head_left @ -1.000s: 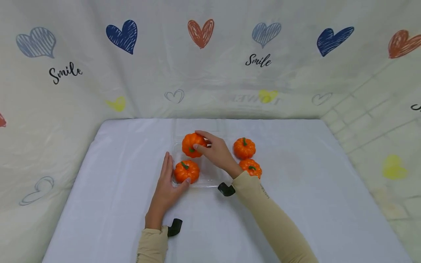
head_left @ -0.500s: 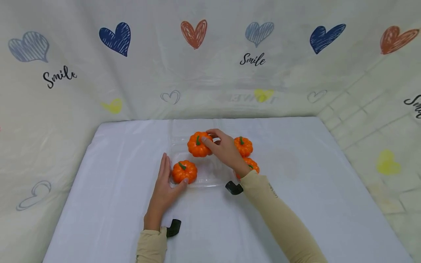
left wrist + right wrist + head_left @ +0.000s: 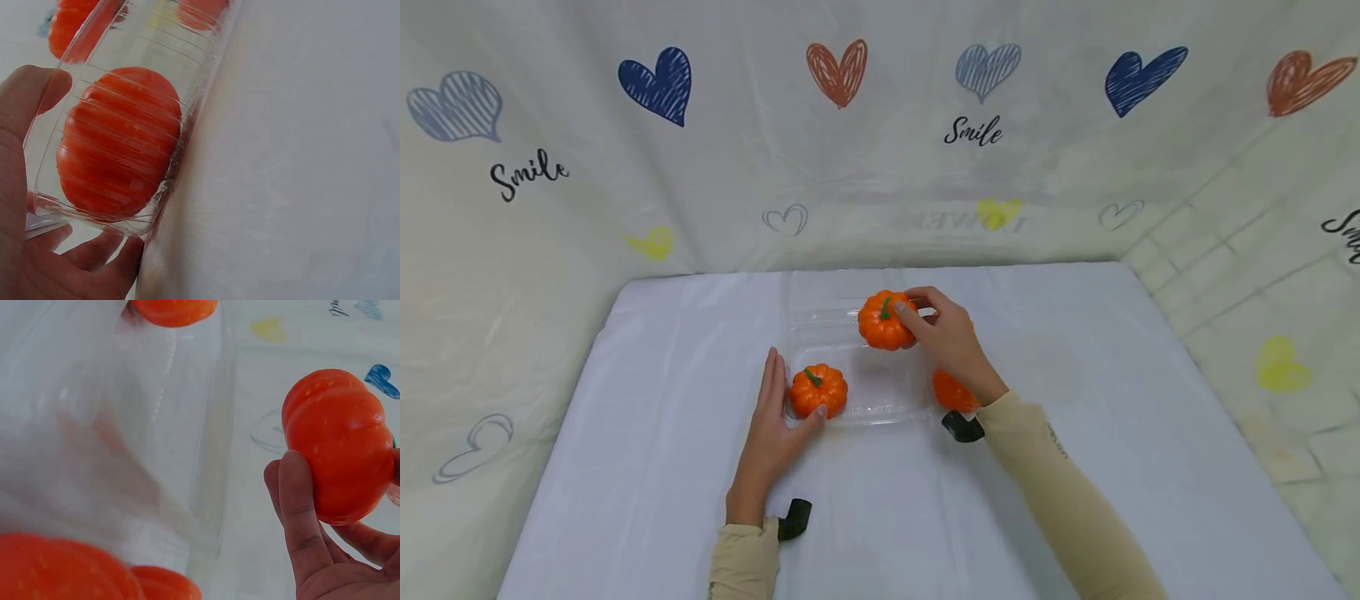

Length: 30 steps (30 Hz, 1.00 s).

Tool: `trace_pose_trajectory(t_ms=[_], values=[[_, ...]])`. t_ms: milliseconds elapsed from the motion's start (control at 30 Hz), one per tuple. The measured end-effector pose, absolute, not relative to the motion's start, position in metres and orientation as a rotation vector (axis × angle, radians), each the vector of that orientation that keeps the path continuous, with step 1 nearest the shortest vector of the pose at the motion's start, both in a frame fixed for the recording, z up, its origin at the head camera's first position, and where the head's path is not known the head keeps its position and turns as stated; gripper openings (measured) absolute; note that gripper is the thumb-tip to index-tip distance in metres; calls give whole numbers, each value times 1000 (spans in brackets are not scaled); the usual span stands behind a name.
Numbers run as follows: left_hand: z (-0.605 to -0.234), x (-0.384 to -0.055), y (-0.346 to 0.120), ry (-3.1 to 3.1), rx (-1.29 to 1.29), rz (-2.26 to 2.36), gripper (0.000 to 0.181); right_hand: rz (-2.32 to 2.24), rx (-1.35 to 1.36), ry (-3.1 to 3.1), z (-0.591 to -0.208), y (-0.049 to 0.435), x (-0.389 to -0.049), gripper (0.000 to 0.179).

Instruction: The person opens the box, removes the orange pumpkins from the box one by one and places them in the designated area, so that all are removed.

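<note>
A small orange toy pumpkin [image 3: 886, 321] with a green stem is gripped between the thumb and fingers of my right hand [image 3: 947, 337], above the back right of a clear plastic container [image 3: 880, 412]. The right wrist view shows that pumpkin [image 3: 337, 447] raised, fingertips against its side. A second pumpkin [image 3: 818, 390] sits in the container's left end. My left hand [image 3: 775, 433] holds that end, fingers along the left side and thumb at the front rim. Through the clear wall, the left wrist view shows the pumpkin [image 3: 119, 144] beside my thumb.
Right of the container another pumpkin [image 3: 953, 390] lies on the white cloth [image 3: 1075, 400], partly covered by my right wrist. One more behind it is mostly hidden by my hand. The container's transparent lid [image 3: 831, 287] lies folded back toward the printed backdrop [image 3: 880, 208].
My right hand has carried its pumpkin from the container's back left toward the right, now overlapping the loose pumpkins. My left hand stays at the container's left end. The head view has shifted slightly.
</note>
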<state>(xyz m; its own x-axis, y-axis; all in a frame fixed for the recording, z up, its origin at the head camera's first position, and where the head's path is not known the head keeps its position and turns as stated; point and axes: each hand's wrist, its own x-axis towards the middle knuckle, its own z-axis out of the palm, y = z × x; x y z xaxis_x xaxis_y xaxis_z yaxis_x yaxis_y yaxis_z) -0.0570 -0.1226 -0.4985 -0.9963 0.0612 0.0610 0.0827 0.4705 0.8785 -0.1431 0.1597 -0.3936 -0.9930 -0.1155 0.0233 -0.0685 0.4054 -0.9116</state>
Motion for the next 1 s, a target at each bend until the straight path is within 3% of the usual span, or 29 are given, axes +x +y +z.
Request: trace_pose_trajectory(t_ms=[1000], values=[[-497,-58,-120,-2680,-108,-1602,109,-1729,45,2772,-401,247,-125,58]])
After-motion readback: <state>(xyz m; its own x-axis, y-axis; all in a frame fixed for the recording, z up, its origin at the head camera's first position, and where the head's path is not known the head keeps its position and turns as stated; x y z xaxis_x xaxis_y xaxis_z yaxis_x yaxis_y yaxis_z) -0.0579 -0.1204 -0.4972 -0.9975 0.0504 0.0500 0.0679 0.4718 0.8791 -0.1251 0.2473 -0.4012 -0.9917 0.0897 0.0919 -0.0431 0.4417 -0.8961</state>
